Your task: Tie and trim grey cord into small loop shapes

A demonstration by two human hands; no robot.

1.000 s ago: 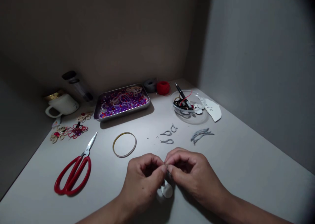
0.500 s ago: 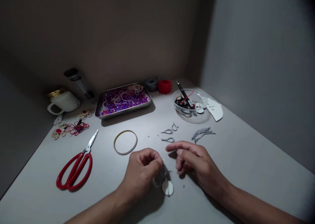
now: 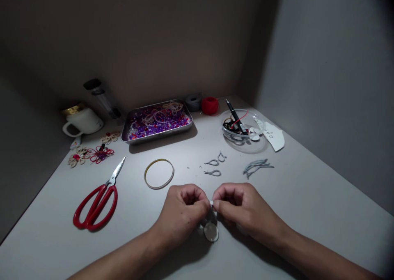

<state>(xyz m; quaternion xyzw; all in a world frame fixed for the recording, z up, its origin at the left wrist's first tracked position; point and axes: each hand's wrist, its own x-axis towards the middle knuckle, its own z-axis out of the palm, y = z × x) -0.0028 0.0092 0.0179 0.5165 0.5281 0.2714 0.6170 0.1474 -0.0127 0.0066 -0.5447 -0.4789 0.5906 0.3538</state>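
Observation:
My left hand (image 3: 186,210) and my right hand (image 3: 244,206) meet low in the middle, fingertips almost touching, both closed in a pinch. A tiny white piece (image 3: 211,203) shows between the fingertips, too small to name. Just below them lies a round white disc (image 3: 211,232), now in shadow. Something pale and see-through, partly hidden, is beside the disc under my left hand. Beyond the hands are several small grey cord loops (image 3: 213,173) and a bundle of cut grey cord pieces (image 3: 257,166).
Red-handled scissors (image 3: 96,206) and a thin hoop (image 3: 159,187) lie to the left. Behind are a metal tray (image 3: 160,135) of beads, a red thread ball (image 3: 209,106), a clear dish (image 3: 258,142) with a pen (image 3: 235,115), a white mug (image 3: 86,122) and cord flowers (image 3: 100,153).
My right hand has moved left and closed from a loose, pointing shape into a pinch against my left fingertips. The view has shifted slightly.

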